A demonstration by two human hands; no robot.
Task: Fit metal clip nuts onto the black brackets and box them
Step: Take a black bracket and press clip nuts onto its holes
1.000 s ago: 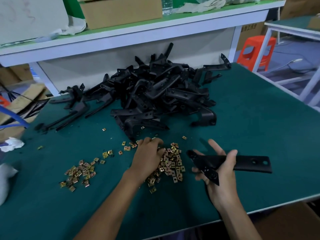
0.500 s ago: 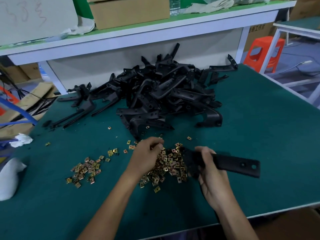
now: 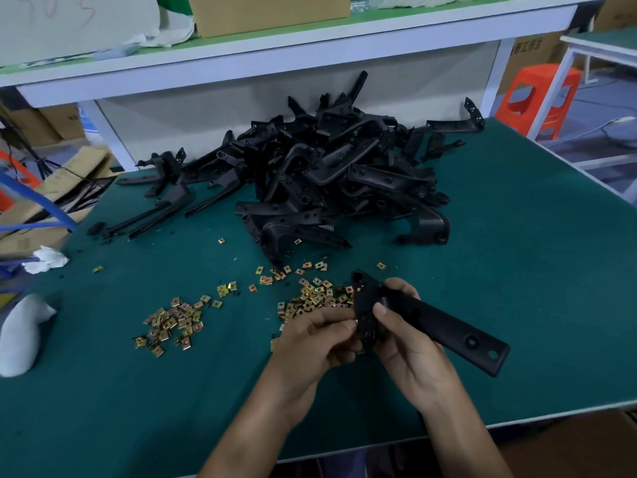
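Head view, reading from the left: a white crumpled cloth bundle (image 3: 20, 334) lies at the near-left edge of the dark green matted work table (image 3: 103, 391), with a small crumpled white tissue (image 3: 46, 259) beyond it at the table's left edge. Right of these, a loose scatter of small brass-coloured metal clip nuts (image 3: 172, 320) lies flat on the mat, well apart from the hands. A second, denser patch of clip nuts (image 3: 317, 296) lies at centre, just beyond the hands. A large tangled heap of black plastic brackets (image 3: 337, 181) occupies the far centre of the table, below a white shelf (image 3: 241, 63) that carries a brown cardboard box (image 3: 269, 12). At near centre, the left hand (image 3: 310, 343) has its fingers curled, and its thumb and forefinger tips are pinched against the edge of the short wide end of a long black plastic bracket (image 3: 448, 326). Whether a clip nut sits between those fingertips is too small to tell. The right hand (image 3: 410, 343) grips the same bracket near that end, thumb on top and fingers wrapped beneath. The bracket is held just above the mat, and its long flat arm with two holes points toward the near right. At far right, beyond the table, an orange plastic stool (image 3: 537, 98) stands on the floor.
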